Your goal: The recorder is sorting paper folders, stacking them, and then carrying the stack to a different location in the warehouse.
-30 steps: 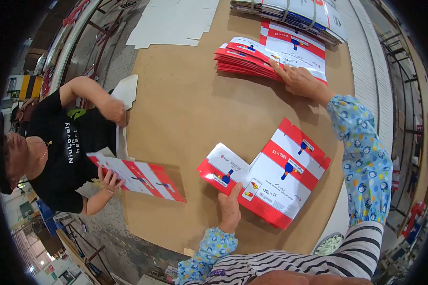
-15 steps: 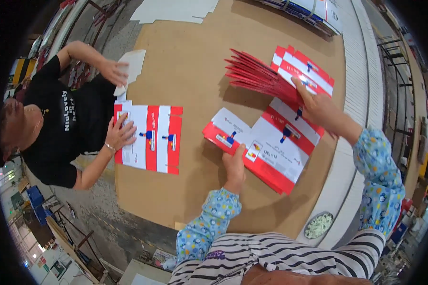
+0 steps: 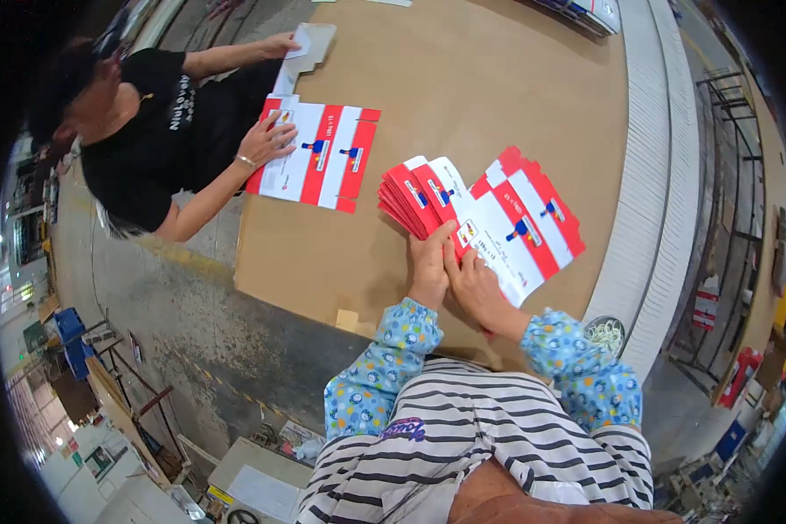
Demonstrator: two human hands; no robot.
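Left hand (image 3: 429, 269): grip closed on the near edge of the fanned stack of folded red-and-white cartons (image 3: 408, 194), thumb on top, other fingers mostly hidden. Right hand (image 3: 480, 286): just beside your left, fingers bent, resting on the near corner of the flat carton (image 3: 526, 225); can't tell if that grip is pinching anything. Stack is on the worktop (image 3: 489, 83) in front of you, left of the flat carton, the two meeting near your hands. Both your forearms in blue patterned sleeves (image 3: 585, 365).

Co-worker on your left: one hand (image 3: 269, 142) spread on another red-and-white carton sheet (image 3: 327, 157) at the worktop's left side; other hand (image 3: 281, 44) at a white board piece (image 3: 314, 48). Bundle (image 3: 589, 13) at the far right, cut off by the view. Small beige patch (image 3: 348, 320) at the near-left edge.
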